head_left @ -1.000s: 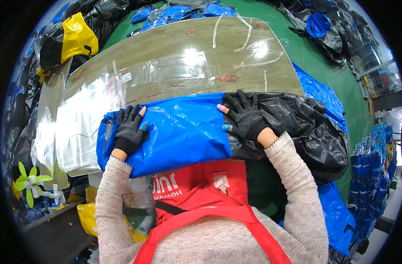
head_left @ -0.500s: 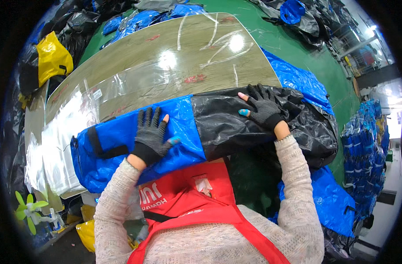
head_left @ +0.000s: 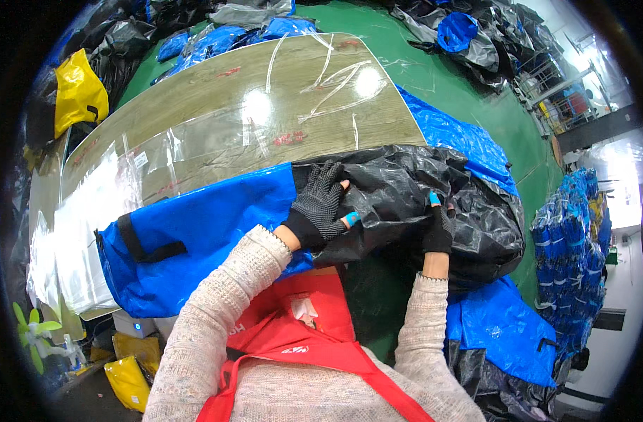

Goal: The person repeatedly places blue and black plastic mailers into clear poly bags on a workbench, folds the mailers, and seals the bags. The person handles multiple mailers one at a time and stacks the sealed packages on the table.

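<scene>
A long blue and black tarpaulin bag (head_left: 230,211) lies across the near side of the table, its blue end to the left and its black end to the right. My left hand (head_left: 320,205), in a dark dotted glove with bare thumb and index tips, rests flat and open near the colour seam. Toward the near edge of the black part, my right hand (head_left: 439,225) has its thumb and a fingertip bent in on the wrinkled material. Its other fingers are hard to make out against the black. A black strap (head_left: 142,243) is fixed on the blue end.
A wood-patterned table (head_left: 216,84) under clear sheeting extends beyond the bag. Clear plastic bags (head_left: 89,246) lie on its left side. Blue sheeting (head_left: 469,141) hangs at the right edge. Bundled blue items (head_left: 571,246) stand farther right, and a small green fan (head_left: 36,330) is at lower left.
My left hand has slid right from the blue part to the seam. The right hand has drawn nearer to me, its fingers no longer spread. The black material is more wrinkled.
</scene>
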{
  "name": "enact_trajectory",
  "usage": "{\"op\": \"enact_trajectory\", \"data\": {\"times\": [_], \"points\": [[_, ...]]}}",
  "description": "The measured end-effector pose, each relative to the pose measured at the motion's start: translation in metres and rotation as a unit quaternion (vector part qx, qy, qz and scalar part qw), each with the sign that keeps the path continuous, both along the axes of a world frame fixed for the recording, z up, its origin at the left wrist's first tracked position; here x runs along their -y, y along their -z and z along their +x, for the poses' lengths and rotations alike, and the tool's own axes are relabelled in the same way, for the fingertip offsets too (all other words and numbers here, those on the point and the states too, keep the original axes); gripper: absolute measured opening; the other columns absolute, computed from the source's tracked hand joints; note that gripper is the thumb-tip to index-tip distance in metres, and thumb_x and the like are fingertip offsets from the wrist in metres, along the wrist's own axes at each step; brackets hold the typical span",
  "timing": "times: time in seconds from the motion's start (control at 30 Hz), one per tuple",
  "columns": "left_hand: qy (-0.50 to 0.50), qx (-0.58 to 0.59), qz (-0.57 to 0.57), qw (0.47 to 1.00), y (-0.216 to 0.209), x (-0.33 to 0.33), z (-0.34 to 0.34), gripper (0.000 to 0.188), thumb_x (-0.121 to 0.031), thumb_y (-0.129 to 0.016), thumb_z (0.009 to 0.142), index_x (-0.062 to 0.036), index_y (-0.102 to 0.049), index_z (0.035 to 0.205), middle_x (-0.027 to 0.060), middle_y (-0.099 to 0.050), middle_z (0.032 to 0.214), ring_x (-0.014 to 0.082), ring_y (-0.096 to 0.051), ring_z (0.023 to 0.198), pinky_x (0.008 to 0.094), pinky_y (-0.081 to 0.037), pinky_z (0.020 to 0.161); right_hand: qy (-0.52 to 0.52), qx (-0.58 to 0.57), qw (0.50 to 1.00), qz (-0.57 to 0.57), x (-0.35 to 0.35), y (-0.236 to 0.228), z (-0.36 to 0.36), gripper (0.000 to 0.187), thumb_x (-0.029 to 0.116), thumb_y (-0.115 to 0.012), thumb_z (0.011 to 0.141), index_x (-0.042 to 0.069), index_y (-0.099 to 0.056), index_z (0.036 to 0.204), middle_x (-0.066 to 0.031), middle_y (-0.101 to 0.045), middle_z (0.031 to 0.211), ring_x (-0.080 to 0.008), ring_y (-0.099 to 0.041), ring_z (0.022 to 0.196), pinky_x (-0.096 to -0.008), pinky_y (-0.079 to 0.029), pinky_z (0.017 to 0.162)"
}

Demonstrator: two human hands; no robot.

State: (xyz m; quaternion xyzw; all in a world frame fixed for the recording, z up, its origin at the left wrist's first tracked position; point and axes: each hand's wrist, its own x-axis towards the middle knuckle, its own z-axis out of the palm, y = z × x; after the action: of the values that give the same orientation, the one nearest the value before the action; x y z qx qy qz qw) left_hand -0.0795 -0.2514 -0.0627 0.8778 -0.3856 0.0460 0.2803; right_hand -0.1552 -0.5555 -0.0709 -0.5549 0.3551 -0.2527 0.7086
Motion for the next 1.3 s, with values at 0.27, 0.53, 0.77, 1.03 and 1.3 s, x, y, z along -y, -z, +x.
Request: {"op": "enact_trajectory", "data": {"times": [0.27, 0.53, 0.77, 1.03, 1.3], "points": [[-0.032, -0.009, 0.082, 0.996, -0.009, 0.034, 0.000, 0.105, -0.070, -0.061, 0.072, -0.0015, -0.030, 0.146, 0.0270, -0.029, 0.149, 0.0450, -0.021, 0.140, 0.0544, -0.014, 0.114, -0.011, 0.018, 0.958, -0.287, -0.045, -0.046, -0.002, 0.062, 0.039, -0.078, 0.076, -0.002, -0.059, 0.119, -0.0168, -0.060, 0.121, -0.0283, -0.057, 0.109, -0.0393, -0.047, 0.090], [0.017, -0.058, 0.070, 0.996, -0.023, 0.018, -0.003, 0.064, -0.048, -0.049, 0.088, -0.0123, -0.043, 0.140, 0.0198, -0.039, 0.146, 0.0355, -0.034, 0.135, 0.0464, -0.023, 0.114, -0.425, 0.104, 0.650, -0.622, -0.167, -0.110, -0.008, 0.091, 0.018, -0.078, 0.056, 0.008, -0.044, 0.139, -0.0215, -0.053, 0.125, -0.0428, -0.053, 0.112, -0.0476, -0.042, 0.100], [0.241, -0.313, -0.092, 0.914, -0.125, -0.100, -0.066, 0.049, -0.043, -0.056, 0.087, -0.0115, -0.061, 0.123, 0.0197, -0.064, 0.113, 0.0345, -0.056, 0.116, 0.0470, -0.033, 0.108, -0.565, 0.040, 0.496, -0.658, -0.195, -0.099, -0.015, 0.083, 0.043, -0.075, 0.066, 0.015, -0.046, 0.138, -0.0199, -0.037, 0.147, -0.0401, -0.026, 0.140, -0.0681, -0.010, 0.108], [-0.148, 0.044, 0.103, 0.983, -0.004, -0.131, -0.034, 0.077, -0.056, -0.056, 0.081, -0.0160, -0.039, 0.144, 0.0187, -0.034, 0.149, 0.0438, -0.027, 0.138, 0.0609, -0.006, 0.113, -0.390, -0.015, 0.584, -0.712, -0.200, -0.074, 0.014, 0.070, 0.049, -0.055, 0.088, 0.002, -0.044, 0.138, -0.0230, -0.046, 0.137, -0.0399, -0.037, 0.133, -0.0497, -0.025, 0.111], [-0.137, -0.040, 0.199, 0.970, -0.066, -0.170, -0.046, 0.073, -0.048, -0.059, 0.081, -0.0088, -0.043, 0.141, 0.0182, -0.037, 0.148, 0.0402, -0.027, 0.139, 0.0542, -0.009, 0.116, -0.441, 0.049, 0.567, -0.694, -0.291, -0.058, 0.024, 0.073, 0.048, -0.054, 0.086, 0.000, -0.040, 0.140, -0.0260, -0.039, 0.143, -0.0402, -0.032, 0.137, -0.0554, -0.019, 0.112]]}}
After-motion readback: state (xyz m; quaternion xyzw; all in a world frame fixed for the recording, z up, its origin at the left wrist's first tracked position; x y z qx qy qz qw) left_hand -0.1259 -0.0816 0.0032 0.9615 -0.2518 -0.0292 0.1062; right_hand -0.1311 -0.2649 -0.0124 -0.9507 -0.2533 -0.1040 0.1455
